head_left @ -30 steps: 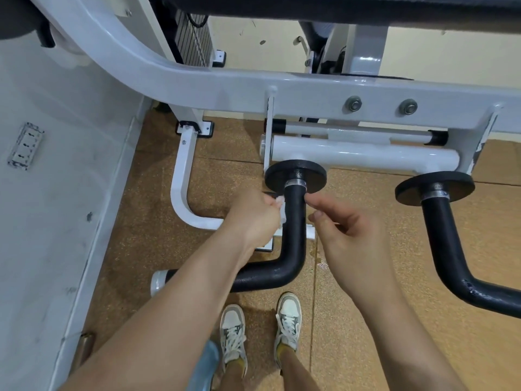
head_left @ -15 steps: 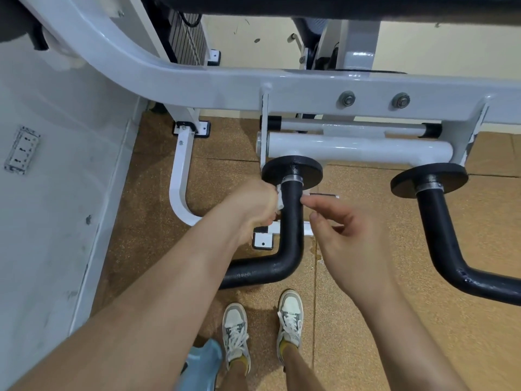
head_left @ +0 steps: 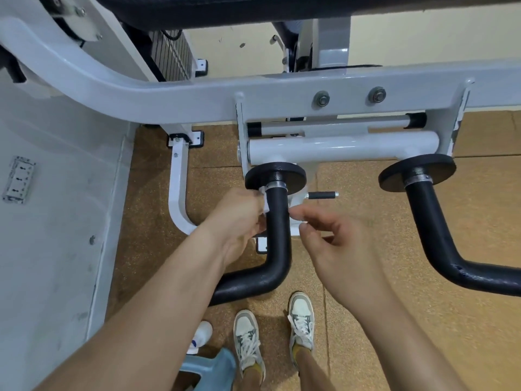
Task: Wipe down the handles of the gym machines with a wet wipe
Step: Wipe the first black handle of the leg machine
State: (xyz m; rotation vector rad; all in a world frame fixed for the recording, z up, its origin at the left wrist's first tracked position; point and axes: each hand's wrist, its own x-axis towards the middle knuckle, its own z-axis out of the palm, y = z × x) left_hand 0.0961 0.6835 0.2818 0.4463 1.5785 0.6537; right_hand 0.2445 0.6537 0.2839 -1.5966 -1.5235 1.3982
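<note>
left hand point(head_left: 239, 218) pinched limp wet wipe point(head_left: 265, 203) to rigid handle point(head_left: 279, 235); right hand point(head_left: 341, 246) loose, empty. judged: hold wipe bunched.

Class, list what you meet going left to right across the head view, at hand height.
wall socket → white floor bar → left hand → wet wipe → black handle → right hand → second black handle

We are looking down at a brown speckled floor point(head_left: 485, 320) filling the lower right of the frame. Our pale sneakers point(head_left: 301, 320) are standing on it at bottom centre. A white curved base tube point(head_left: 177, 193) is resting on it left of centre.
</note>
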